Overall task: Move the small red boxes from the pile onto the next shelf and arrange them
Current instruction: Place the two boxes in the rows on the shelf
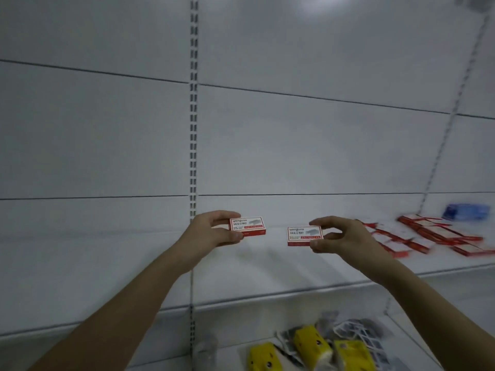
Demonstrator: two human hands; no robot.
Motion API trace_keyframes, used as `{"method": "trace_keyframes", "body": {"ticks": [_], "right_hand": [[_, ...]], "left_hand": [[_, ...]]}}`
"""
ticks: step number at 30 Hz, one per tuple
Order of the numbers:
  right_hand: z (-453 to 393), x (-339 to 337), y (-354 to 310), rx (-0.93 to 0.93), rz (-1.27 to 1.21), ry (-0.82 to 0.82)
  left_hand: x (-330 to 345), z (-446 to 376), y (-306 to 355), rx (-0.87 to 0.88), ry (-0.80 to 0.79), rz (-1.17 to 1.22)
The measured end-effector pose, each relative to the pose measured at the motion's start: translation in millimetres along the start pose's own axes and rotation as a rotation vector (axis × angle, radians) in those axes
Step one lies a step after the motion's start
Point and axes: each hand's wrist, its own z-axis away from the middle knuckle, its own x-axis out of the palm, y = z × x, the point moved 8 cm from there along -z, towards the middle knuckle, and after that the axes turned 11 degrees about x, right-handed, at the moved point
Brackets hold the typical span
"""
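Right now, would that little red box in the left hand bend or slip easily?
Probably not. The box keeps crisp, straight edges under a light pinch by the left hand, so it looks stiff. Flat-sided, it shouldn't roll. Its weight can't be judged.

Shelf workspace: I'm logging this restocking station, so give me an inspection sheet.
Surface: white shelf, bare at left.
Job's things: pile of red boxes at right, blurred; one red box and a second red box held above the shelf.
Clutter: blue pack behind pile; yellow packs on the lower shelf.
Hands: left hand pinches one box, right hand the other.
Cables: nothing seen.
Surroundings: white back panels, slotted upright.
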Motion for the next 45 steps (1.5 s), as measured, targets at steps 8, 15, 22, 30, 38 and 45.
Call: {"method": "trace_keyframes", "body": {"ticks": [8,15,22,30,38,45], "right_hand": [[90,-146,76,0.069,0.0,0.133],[142,-251,145,0.133,-0.149,0.332],[157,-320,214,0.176,-0.258,0.48],[122,-388,290,0.26,-0.291,0.526],[51,-468,326,0.298,-0.241,0.506],[-25,-503,347,0.272,-0.204,0.442]], "left_hand": [[174,6,11,0.001,-0.149,0.038],[314,-5,2,-0.004,-0.329,0.011],[422,-25,-10,0.035,-0.468,-0.065],[511,-85,-67,0.004,-0.491,-0.048],[592,-155,-97,0.038,-0.441,-0.067],[609,-214,-116,0.012,-0.325,-0.171]]}}
